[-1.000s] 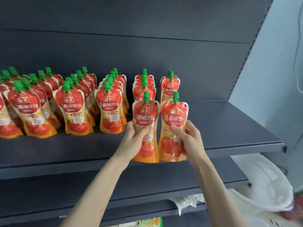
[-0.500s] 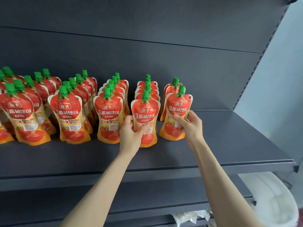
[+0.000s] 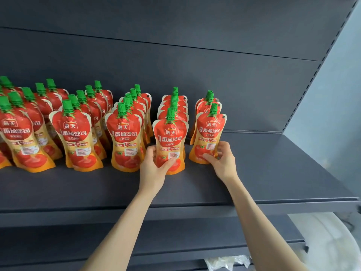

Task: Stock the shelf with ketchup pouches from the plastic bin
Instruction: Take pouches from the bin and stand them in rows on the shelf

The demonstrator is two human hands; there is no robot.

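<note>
Dark grey shop shelving fills the view, and your shelf [image 3: 254, 182] carries rows of ketchup pouches [image 3: 78, 133] standing upright, green caps up. A second ago you held two pouches in the air before the shelf edge; now both stand on it, heading the two rightmost rows. Your left hand [image 3: 154, 167] grips the lower part of the left pouch [image 3: 170, 137], thumb across its front. Your right hand [image 3: 222, 161] pinches the base of the right pouch [image 3: 209, 133]. Letting go looks like the next step. Below right, a white shape [image 3: 322, 241] may be the plastic bin; its contents are hidden.
</note>
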